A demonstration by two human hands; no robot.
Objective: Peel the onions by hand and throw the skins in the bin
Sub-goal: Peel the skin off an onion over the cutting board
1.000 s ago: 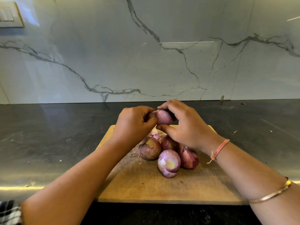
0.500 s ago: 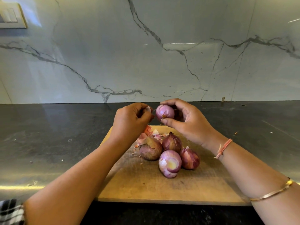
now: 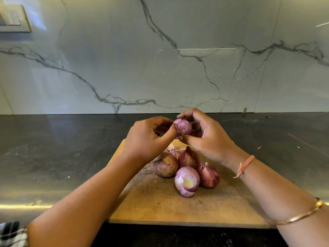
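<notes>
Purple and nearly bare, the small round onion (image 3: 184, 127) hung above my tan wooden board (image 3: 160, 207), gripped in the curled fingers of my right hand (image 3: 207, 139) while my left hand (image 3: 147, 139) pinched its left side.

A wooden cutting board (image 3: 160, 207) lies on the dark table (image 3: 62, 157). Behind it rises a veined marble wall (image 3: 124, 59), with a pale switch plate (image 3: 12, 20) at upper left.

A single wide-angle camera (the only view), worn on the person's head, looks forward and down, close over a cutting board (image 3: 178, 209) on a dark countertop (image 3: 62, 148) and squarely facing a marble wall (image 3: 124, 59); the left hand (image 3: 147, 138) and right hand (image 3: 208, 138) meet at mid-frame, within arm's reach.
</notes>
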